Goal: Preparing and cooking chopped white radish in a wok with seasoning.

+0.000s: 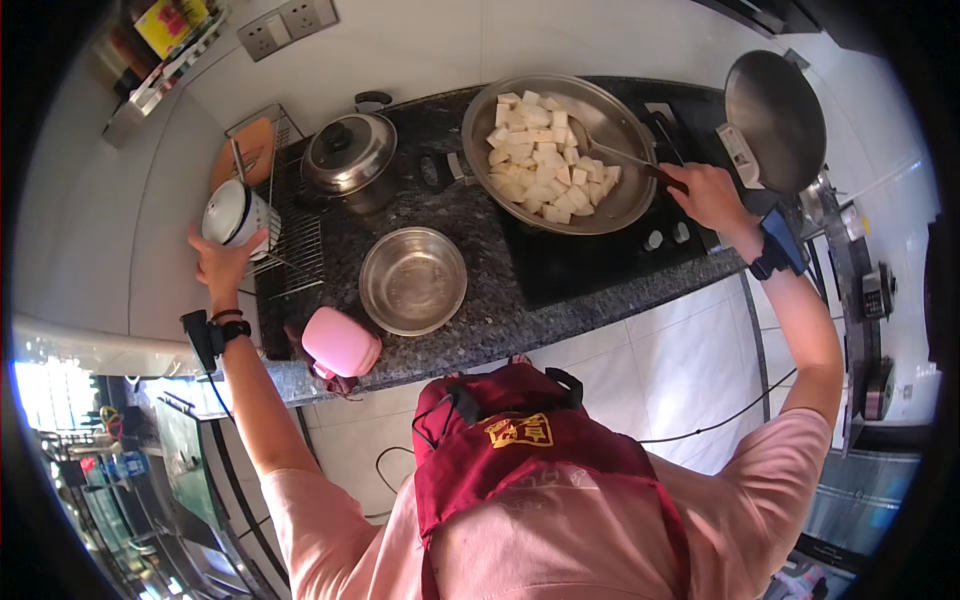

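My right hand [709, 196] is closed around the dark handle of a metal cooking spoon [622, 156]. The spoon's bowl lies among pale cut cubes of food [544, 161], inside a wide steel wok [637, 199] on the black cooktop. Over at the left, my left hand [225, 259] is at the near side of a white container [259, 217], thumb and fingers spread against it. A round white piece with a dark rim [223, 210] sits at that container, and a thin metal handle [238, 159] sticks up behind. Whether the left fingers grip it cannot be told.
A lidded steel pot [349, 154] stands beside a wire rack [300, 259] holding an orange board [251, 154]. Nearer me are a steel basin [412, 281] and a pink case [341, 341] at the counter edge. A dark frying pan [776, 120] leans at the right.
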`<state>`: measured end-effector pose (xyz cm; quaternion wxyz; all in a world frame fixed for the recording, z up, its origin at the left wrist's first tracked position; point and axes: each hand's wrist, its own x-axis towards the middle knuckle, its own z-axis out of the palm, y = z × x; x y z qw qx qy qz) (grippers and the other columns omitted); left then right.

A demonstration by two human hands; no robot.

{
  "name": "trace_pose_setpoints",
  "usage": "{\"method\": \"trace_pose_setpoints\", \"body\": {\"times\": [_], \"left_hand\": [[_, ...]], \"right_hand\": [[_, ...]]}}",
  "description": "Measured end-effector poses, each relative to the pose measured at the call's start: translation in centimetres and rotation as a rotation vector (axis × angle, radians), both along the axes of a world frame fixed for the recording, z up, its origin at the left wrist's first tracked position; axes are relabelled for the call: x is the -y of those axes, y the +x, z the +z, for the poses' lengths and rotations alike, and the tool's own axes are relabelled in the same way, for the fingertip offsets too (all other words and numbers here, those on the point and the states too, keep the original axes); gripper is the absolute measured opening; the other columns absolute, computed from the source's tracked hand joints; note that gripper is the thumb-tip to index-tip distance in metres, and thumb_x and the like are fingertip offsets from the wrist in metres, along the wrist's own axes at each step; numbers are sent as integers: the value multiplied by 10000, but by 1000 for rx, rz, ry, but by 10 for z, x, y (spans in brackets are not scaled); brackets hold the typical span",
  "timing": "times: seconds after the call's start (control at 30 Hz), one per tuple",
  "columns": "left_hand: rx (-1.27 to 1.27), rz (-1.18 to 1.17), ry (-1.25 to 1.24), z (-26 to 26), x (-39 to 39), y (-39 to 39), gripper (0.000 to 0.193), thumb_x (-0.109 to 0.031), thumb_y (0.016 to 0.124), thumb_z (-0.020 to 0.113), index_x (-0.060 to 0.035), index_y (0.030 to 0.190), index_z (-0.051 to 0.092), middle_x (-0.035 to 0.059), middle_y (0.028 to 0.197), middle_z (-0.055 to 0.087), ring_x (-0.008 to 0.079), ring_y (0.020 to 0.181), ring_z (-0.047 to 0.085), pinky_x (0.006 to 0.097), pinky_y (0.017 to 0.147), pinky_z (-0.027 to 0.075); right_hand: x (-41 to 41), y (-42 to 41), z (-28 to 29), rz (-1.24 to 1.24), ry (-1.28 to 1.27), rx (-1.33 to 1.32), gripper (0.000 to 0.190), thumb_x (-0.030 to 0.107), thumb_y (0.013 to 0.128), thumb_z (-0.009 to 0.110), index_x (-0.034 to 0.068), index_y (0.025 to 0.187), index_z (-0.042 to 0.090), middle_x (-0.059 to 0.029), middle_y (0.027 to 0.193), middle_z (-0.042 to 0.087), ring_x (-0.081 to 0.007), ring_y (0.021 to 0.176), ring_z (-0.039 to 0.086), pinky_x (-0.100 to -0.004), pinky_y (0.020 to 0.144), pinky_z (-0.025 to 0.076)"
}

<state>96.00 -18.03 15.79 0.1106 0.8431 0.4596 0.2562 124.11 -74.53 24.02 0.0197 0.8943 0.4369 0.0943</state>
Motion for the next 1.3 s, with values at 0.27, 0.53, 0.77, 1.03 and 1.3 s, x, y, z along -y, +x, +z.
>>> {"method": "trace_pose_setpoints", "body": {"times": [0.27,0.53,0.77,1.03,1.3], "left_hand": [[246,16,21,-1,-4,11,1168,-518,459,802,-26,1303,161,215,1207,433,377,1103,452,443,937,317],[452,38,25,-3,7,13,1140,-385,450,849,-11,1272,152,257,1169,419,394,1088,453,424,932,355],[620,23,116,17,11,15,1149,-360,461,855,22,1265,129,282,1184,375,381,1086,446,417,947,347],[771,-129,143,44,14,19,1186,-292,472,869,44,1281,70,296,1204,312,346,1111,411,399,953,353],[756,-351,106,65,98,22,1190,-237,489,864,20,1293,26,291,1195,333,319,1071,451,397,940,367]], "right_hand": [[-10,-30,45,-140,-180,92,286,157,752,597,97,1032,586,-138,811,606,-312,712,593,-407,623,474],[-45,15,92,-715,-288,-382,231,157,710,584,-30,845,591,-152,761,632,-231,596,612,-389,494,480],[10,69,23,-751,12,-1068,247,181,766,587,47,970,623,-46,673,617,-92,369,383,-246,326,304],[5,60,-56,-585,383,-1173,231,164,773,606,38,966,619,-5,593,524,-70,353,383,-222,285,235],[0,59,-49,-599,392,-1125,219,173,768,614,37,940,618,10,581,510,-57,350,383,-212,279,222]]}}
